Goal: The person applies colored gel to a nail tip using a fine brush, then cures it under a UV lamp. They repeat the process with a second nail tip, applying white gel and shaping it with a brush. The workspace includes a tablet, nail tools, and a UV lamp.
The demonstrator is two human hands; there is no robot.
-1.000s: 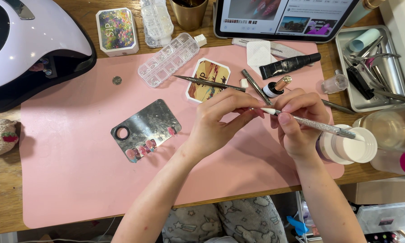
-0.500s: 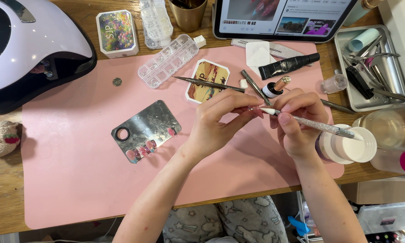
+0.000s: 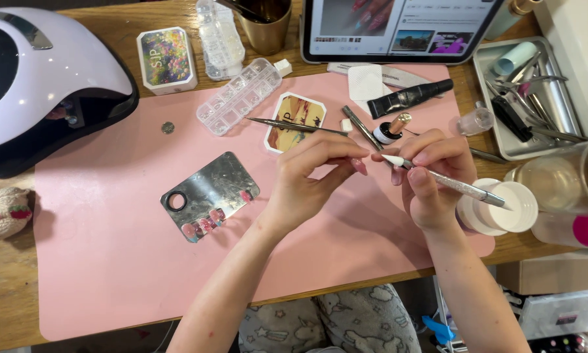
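Observation:
My right hand (image 3: 431, 176) grips a glittery silver pen tool (image 3: 460, 186) with a white pointed tip, aimed left. The tip meets the pinched fingertips of my left hand (image 3: 313, 173), which seem to hold something tiny that I cannot make out. Both hands hover over the pink mat (image 3: 111, 261). To the left lies a metal palette (image 3: 209, 183) with several pink press-on nails along its lower edge. Just behind my hands are a small open polish bottle (image 3: 390, 131), thin tweezers (image 3: 294, 123) and a small picture-lidded box (image 3: 294, 117).
A white nail lamp (image 3: 39, 72) fills the far left. A clear compartment box (image 3: 238, 97), a gold cup (image 3: 264, 26) and a tablet (image 3: 398, 26) stand at the back. A metal tray of tools (image 3: 503, 140) and jars (image 3: 500, 209) crowd the right.
The view has shifted slightly, so everything sits a little lower and to the left. My hands keep the same pose, pen tip at my left fingertips.

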